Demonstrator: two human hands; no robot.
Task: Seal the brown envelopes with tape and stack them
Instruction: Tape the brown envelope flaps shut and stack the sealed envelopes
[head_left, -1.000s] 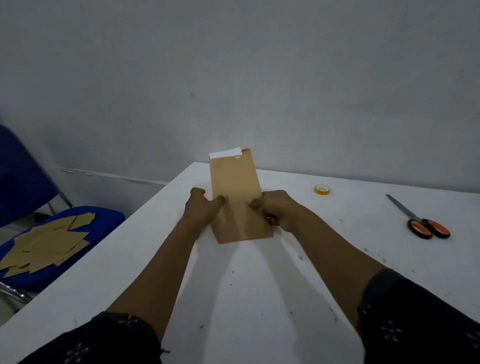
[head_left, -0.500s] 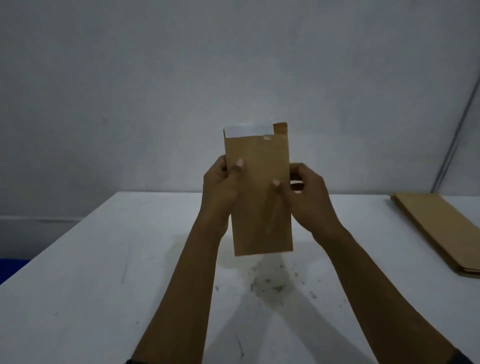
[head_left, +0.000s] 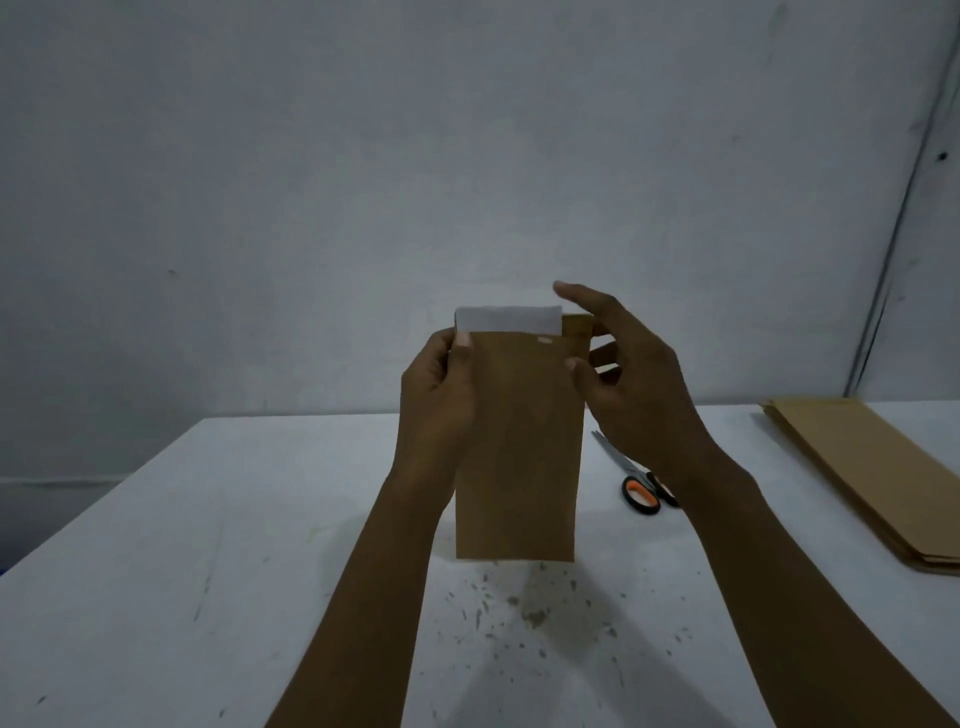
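The left hand (head_left: 439, 395) pinches the envelope (head_left: 519, 447) upright above the table (head_left: 218, 545), left of the scissors (head_left: 641, 488). The right hand (head_left: 631, 374) grips its right edge by the white strip (head_left: 509, 318). A crooked fold could seal it askew.

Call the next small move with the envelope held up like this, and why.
Probably fold the flap shut. The left hand grips the brown envelope upright above the table, white paper still sticks out of its open top, and the right hand is at the top right corner, thumb on the front. No tape is visible on it yet.
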